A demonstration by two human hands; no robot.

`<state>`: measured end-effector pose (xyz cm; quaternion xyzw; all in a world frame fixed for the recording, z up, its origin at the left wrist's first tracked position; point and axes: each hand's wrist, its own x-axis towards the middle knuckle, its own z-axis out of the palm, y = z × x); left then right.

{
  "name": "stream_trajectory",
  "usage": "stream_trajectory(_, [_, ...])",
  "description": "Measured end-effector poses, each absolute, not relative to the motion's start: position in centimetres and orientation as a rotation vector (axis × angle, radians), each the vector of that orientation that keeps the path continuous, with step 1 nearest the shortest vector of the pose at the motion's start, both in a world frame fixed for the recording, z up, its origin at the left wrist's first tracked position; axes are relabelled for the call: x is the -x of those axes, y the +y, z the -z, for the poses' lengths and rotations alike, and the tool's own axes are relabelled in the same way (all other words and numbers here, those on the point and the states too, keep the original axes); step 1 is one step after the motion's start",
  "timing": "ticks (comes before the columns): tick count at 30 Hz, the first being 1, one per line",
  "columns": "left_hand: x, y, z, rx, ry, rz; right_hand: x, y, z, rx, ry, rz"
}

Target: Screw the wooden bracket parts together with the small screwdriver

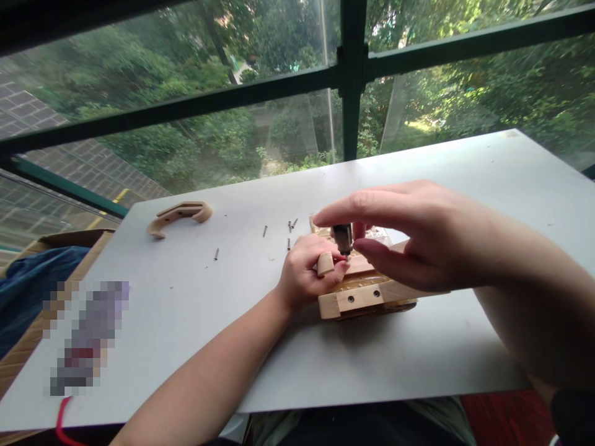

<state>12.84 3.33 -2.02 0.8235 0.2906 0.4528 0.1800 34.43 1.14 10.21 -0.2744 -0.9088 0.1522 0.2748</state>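
My left hand is closed around a light wooden piece, its thumb and fingertips close to the metal tip of a dark driver. From the right, my right hand reaches over the driver, with the index finger across its top and other fingers curled behind it; their contact is partly hidden. The driver stands nearly upright over a wooden assembly. Along the front of this assembly runs a wooden bar with two dark screw heads or holes.
On the white table, a curved wooden part lies at the back left. Several loose screws, one at the left, lie left of the assembly. A cardboard box with blue cloth stands beyond the left edge; windows rise behind.
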Motion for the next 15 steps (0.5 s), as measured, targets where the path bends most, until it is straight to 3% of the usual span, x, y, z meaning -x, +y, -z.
stream_trajectory(15, [-12.83, 3.58, 2.4, -2.296, 0.755, -1.236, -33.87, 1.83, -9.27, 1.039, -2.367, -0.215])
